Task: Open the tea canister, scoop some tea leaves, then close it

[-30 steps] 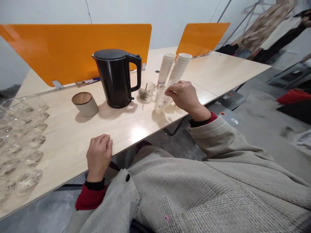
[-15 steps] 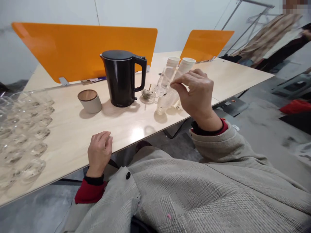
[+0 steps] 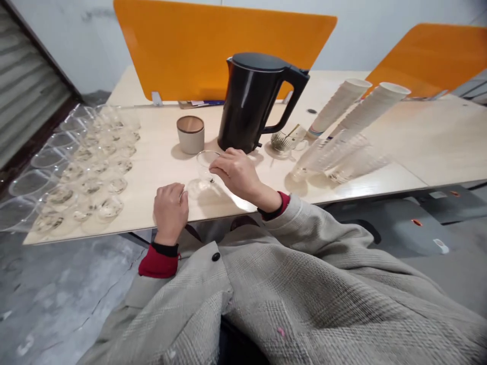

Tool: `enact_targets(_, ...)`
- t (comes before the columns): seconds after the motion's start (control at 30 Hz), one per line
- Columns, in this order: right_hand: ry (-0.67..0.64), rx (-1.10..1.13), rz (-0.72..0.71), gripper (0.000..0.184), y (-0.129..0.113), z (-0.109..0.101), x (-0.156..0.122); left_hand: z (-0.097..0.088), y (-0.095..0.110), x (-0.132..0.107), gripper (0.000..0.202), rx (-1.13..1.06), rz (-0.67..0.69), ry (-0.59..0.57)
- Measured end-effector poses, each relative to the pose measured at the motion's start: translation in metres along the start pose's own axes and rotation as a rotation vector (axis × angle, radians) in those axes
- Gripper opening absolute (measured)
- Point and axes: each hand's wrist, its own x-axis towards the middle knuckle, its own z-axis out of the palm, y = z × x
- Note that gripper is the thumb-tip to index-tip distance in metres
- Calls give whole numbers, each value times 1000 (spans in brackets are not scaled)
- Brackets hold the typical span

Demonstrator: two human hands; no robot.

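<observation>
My right hand (image 3: 239, 175) pinches the rim of a clear plastic cup (image 3: 207, 170) over the table, in front of the canister and kettle. A small dark speck shows near that cup's bottom. Near the table's front edge, my left hand (image 3: 170, 209) rests with its fingers curled; a thin clear glint shows by its fingertips, too slight to name. To the left stand several clear plastic cups (image 3: 91, 183) in rows, with dark bits in their bottoms. Behind my right hand, a glass cup (image 3: 280, 143) holds what looks like dry leaves and a spoon (image 3: 292, 131).
A black electric kettle (image 3: 249, 101) stands behind my right hand, beside a grey canister (image 3: 191, 139) with a wooden lid. Stacked paper cups (image 3: 361, 114) and stacked clear cups (image 3: 338, 157) lean at the right. Orange partitions (image 3: 228, 45) stand along the back.
My right hand has moved left from beside the stacks to the table before the canister, where it holds a clear cup. The view has turned left. My left hand stays near the table edge.
</observation>
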Motion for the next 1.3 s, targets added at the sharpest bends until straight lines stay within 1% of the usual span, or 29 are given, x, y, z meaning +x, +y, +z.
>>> enact_targets(0.1, -16, 12, -21, 26, -5, 10, 2, 0, 1, -1, 22, -18, -10, 7)
enact_targets(0.33, -52, 15, -58, 28, -9, 28, -2, 1, 3, -4, 22, 11, 18, 19)
enact_targets(0.53, -50, 29, -39, 26, -16, 36, -2, 1, 3, -4, 23, 38, 19, 15)
enact_targets(0.63, -13, 106, -55, 19, -13, 35, -3, 0, 4, -4, 24, 39, 18, 9)
enact_targets(0.67, 18, 146, -61, 17, -10, 34, -3, 0, 4, -4, 24, 37, 17, 8)
enact_targets(0.73, 97, 213, -56, 22, -1, 29, -5, -1, 4, -3, 24, 25, 14, 5)
enact_targets(0.8, 163, 240, -17, 26, 10, 22, -8, 0, 3, -3, 23, 17, 5, -4)
enact_targets(0.97, 204, 234, 144, 31, 43, 13, -7, -1, 5, -3, 26, 35, -20, -22)
enact_targets(1.03, 206, 251, 219, 34, 56, 14, -1, -2, 7, -3, 27, 47, -15, -23)
enact_targets(1.13, 193, 343, 299, 37, 72, 20, 12, -2, 8, -3, 27, 63, -20, -15)
enact_targets(1.3, 177, 506, 335, 48, 92, 38, 35, -1, 8, -3, 27, 66, -8, -12)
